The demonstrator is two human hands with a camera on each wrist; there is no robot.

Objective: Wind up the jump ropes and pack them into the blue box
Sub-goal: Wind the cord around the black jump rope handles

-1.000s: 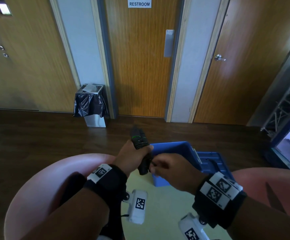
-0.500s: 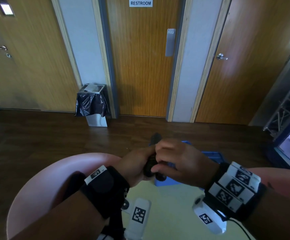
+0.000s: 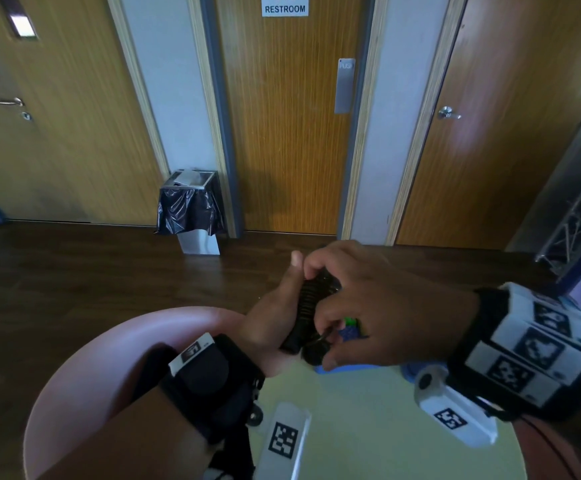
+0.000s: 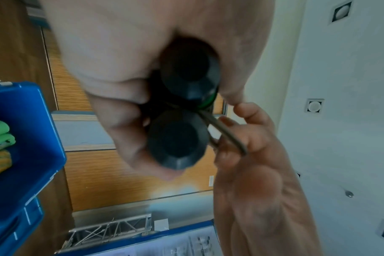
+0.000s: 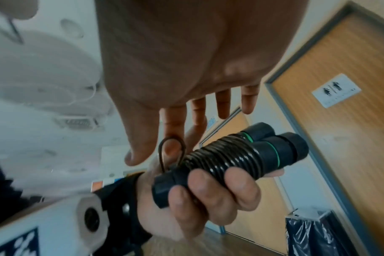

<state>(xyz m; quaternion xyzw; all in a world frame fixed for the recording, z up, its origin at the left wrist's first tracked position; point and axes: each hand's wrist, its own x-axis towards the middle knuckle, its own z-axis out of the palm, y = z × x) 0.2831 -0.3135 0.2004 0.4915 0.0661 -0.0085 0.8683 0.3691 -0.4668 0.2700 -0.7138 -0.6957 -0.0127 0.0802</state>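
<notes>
Winding nearly done: our left hand (image 5: pixel 200 199) clamps the coiled jump rope handles (image 5: pixel 230 161); our right hand (image 3: pixel 368 306) pinches the last loop (image 5: pixel 172 152). Next, we judge, tuck it and reach the blue box (image 4: pixel 29 138).

Black wrist straps (image 3: pixel 209 382) on both bare forearms; white camera modules (image 3: pixel 455 410) with black-and-white square markers.

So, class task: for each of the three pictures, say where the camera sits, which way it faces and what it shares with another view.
Head: on the head, facing forward and down; both hands on the jump rope.
Left wrist: along the left hand; handle ends, blue box.
Right wrist: along the right hand; coiled rope.
Shared: the rope, in all three.
</notes>
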